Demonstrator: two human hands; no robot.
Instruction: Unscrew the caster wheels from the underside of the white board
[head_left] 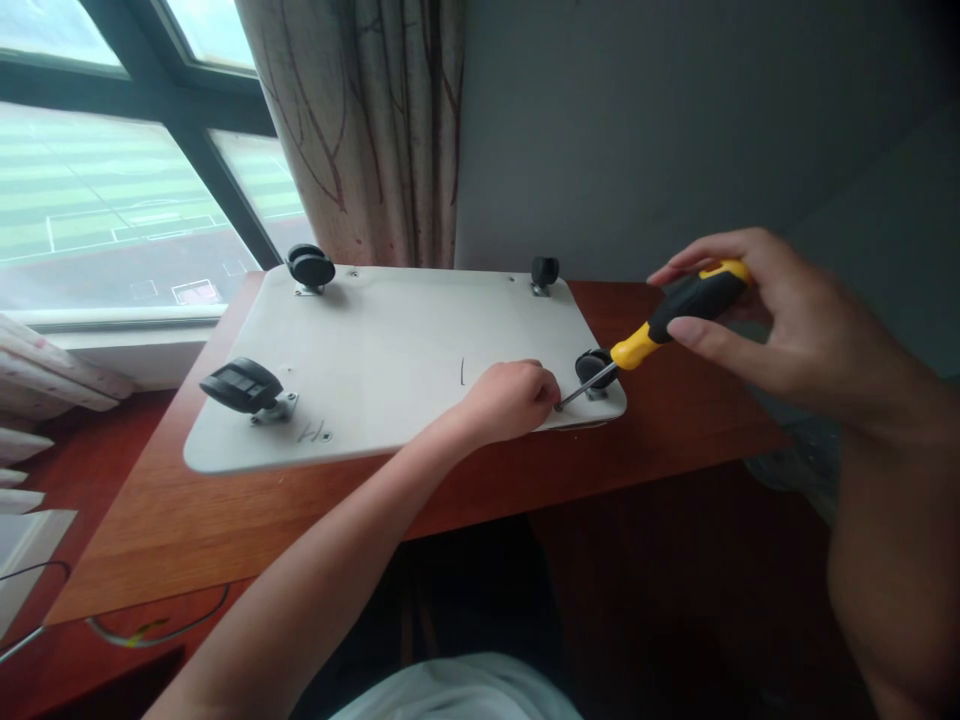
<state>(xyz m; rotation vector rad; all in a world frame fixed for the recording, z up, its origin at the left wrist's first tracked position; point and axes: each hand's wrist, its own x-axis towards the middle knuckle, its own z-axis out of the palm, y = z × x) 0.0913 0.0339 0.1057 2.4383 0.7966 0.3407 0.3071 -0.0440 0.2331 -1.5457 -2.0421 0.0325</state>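
A white board [390, 350] with rounded corners lies on the brown wooden table [315, 510], a black caster near each corner. My right hand [787, 320] holds a yellow and black screwdriver [694, 303] by its handle, tilted down to the left. The screwdriver's tip meets the board near its front right corner, beside the front right caster [592, 368]. My left hand [517, 400] rests on the board right next to the tip, fingers curled; anything between them is hidden. The front left caster [244, 386] stands on a metal plate.
Behind the table are a patterned curtain [375, 130] and a grey wall [637, 140]. A window [97, 200] is at the left. Cables [172, 632] hang below the table's front left edge. Clear plastic [795, 465] lies beyond the table's right end.
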